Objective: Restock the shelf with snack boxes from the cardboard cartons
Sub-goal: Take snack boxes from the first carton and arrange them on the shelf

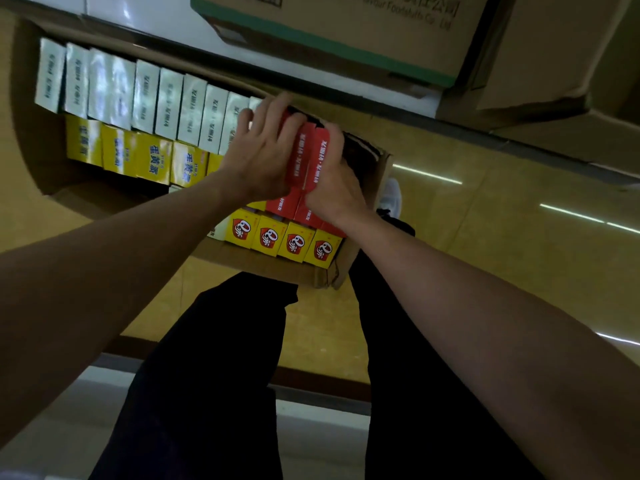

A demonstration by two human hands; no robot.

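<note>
An open cardboard carton (375, 188) lies on the floor in front of me, packed with snack boxes. Both hands are inside it at its right end. My left hand (263, 157) and my right hand (337, 188) grip a pair of red snack boxes (308, 157) between them, raised a little above the other boxes. More red boxes (284, 204) lie under them, and a row of yellow boxes (280, 237) fills the carton's near edge. White boxes (145, 98) and yellow ones (152, 157) fill the left part.
A second carton with green print (329, 32) stands at the top, beside a brown carton (554, 57). My dark trousers (214, 375) and a white shoe (391, 199) are next to the open carton. The yellow floor (485, 237) stretches to the right.
</note>
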